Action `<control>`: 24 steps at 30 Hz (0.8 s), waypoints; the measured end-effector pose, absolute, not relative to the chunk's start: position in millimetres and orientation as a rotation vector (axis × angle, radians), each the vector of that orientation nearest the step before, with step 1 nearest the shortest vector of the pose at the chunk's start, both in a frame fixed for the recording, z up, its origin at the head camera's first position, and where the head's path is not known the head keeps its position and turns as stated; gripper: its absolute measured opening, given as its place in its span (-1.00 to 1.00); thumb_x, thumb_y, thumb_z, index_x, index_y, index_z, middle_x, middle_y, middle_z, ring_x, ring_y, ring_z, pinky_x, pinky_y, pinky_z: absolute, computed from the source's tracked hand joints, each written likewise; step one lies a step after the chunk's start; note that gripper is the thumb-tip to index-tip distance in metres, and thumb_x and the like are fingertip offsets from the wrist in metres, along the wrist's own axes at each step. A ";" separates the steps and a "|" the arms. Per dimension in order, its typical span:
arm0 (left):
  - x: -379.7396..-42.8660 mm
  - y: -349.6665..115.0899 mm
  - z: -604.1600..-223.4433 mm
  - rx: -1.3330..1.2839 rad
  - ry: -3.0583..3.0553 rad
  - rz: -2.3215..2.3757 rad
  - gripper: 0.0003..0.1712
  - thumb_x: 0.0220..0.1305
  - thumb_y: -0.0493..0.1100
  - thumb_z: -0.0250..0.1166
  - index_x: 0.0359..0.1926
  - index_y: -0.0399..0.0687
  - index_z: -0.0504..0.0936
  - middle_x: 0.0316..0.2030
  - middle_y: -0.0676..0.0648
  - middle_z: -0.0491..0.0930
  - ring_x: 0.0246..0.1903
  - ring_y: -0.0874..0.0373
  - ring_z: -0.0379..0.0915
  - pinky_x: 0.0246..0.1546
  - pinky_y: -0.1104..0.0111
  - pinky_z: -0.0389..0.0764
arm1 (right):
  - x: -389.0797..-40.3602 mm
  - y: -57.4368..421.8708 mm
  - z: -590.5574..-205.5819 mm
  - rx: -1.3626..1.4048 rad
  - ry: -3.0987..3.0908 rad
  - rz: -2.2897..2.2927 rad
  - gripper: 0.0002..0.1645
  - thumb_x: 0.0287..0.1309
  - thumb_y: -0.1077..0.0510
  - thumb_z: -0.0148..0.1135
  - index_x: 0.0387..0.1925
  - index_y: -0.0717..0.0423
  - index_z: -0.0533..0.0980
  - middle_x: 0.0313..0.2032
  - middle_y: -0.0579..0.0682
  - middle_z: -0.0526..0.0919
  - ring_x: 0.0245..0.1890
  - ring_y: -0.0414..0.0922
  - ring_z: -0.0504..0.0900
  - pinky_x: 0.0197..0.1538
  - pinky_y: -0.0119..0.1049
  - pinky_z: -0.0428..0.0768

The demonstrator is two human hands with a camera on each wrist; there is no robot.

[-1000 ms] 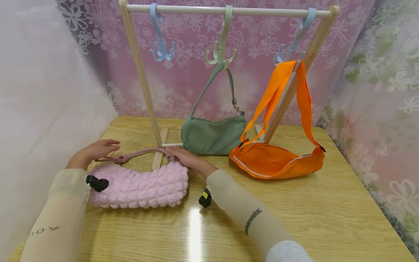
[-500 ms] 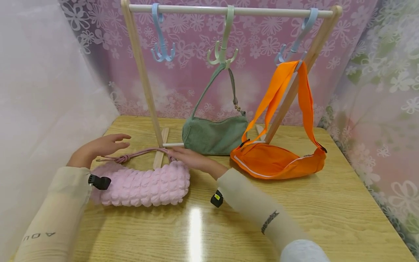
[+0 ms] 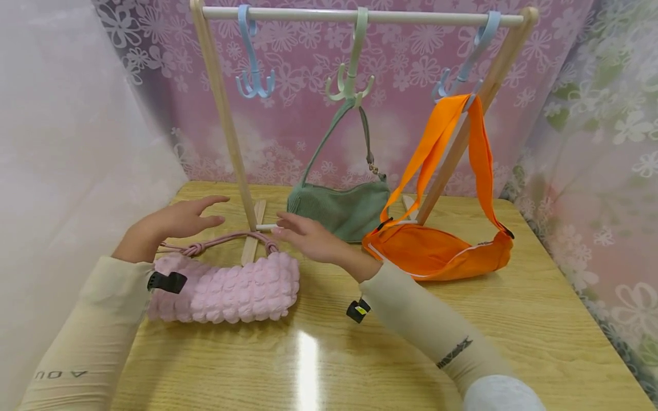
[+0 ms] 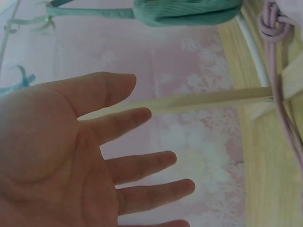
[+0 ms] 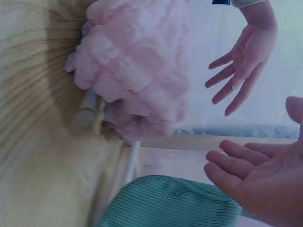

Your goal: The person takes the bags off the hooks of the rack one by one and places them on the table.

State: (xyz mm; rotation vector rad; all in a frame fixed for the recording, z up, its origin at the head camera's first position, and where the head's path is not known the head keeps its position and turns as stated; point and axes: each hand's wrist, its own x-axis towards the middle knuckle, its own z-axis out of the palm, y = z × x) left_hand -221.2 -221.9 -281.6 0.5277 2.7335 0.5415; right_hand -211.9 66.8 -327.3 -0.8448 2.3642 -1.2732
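Observation:
A puffy pink bag (image 3: 231,288) lies on the table at the left, its knotted cord handle (image 3: 226,237) arching up behind it. My left hand (image 3: 177,221) is held above the bag's left end, fingers spread and holding nothing, as the left wrist view also shows. Over the bag's right end my right hand (image 3: 319,240) hovers with extended fingers and nothing in it. Behind that hand a green corduroy bag (image 3: 344,205) hangs by its strap from a pale green hook (image 3: 349,80). To the right, an orange bag (image 3: 442,251) hangs by its wide strap from a blue hook (image 3: 457,80).
A wooden rack with a white top rail (image 3: 308,15) stands across the back of the table (image 3: 257,365). From its left part hangs another blue hook (image 3: 253,74) with nothing on it. Flowered curtains (image 3: 601,188) border the back and right side, with a pale sheet (image 3: 87,142) at left.
My right hand has come away from the pink bag's handle, lifting and shifting right. My left hand has risen and moved rightward. The pink bag stays on the table.

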 end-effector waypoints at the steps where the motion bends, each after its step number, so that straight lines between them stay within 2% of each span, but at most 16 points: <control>1: -220.2 -219.3 -278.2 0.521 2.744 0.524 -0.26 0.50 0.07 0.00 0.50 -0.19 0.02 0.37 -0.48 0.11 0.25 -0.46 0.18 0.16 -0.28 0.25 | -210.1 68.6 -323.8 -0.850 2.372 -1.279 -0.27 0.47 -0.08 -0.04 0.50 0.10 0.05 0.39 0.11 0.29 0.36 -0.02 0.32 0.32 -0.14 0.36; 5: -217.5 -210.3 -266.5 0.516 2.763 0.514 -0.27 0.50 0.07 -0.01 0.50 -0.15 0.02 0.37 -0.46 0.13 0.26 -0.44 0.16 0.16 -0.28 0.24 | -204.3 76.0 -312.3 -0.860 2.428 -1.276 -0.28 0.46 -0.09 -0.03 0.49 0.09 0.08 0.38 0.08 0.31 0.35 -0.04 0.33 0.29 -0.13 0.39; 12: -209.3 -194.8 -246.6 0.572 2.794 0.559 -0.26 0.50 0.07 0.00 0.53 -0.01 -0.02 0.42 -0.39 0.06 0.31 -0.40 0.11 0.21 -0.27 0.19 | -198.1 90.1 -298.7 -0.897 2.570 -1.202 -0.26 0.44 -0.17 -0.04 0.50 0.00 0.07 0.38 0.04 0.33 0.38 -0.10 0.28 0.30 -0.03 0.37; 19: -198.2 -173.4 -222.8 0.528 2.864 0.527 -0.32 0.50 0.07 -0.02 0.52 0.00 0.06 0.42 -0.34 0.11 0.34 -0.36 0.07 0.23 -0.26 0.17 | -193.2 103.1 -284.8 -0.917 2.672 -1.190 -0.28 0.44 -0.14 -0.03 0.49 0.02 0.11 0.37 0.05 0.33 0.38 -0.05 0.28 0.32 0.00 0.33; 24: -188.8 -160.9 -217.4 0.547 2.892 0.427 -0.31 0.49 0.15 -0.04 0.52 0.10 0.07 0.41 -0.29 0.18 0.32 -0.33 0.15 0.18 -0.25 0.25 | -189.2 107.2 -277.0 -0.904 2.714 -1.153 -0.24 0.42 -0.18 -0.02 0.50 0.00 0.09 0.40 0.02 0.28 0.39 -0.04 0.25 0.33 0.00 0.31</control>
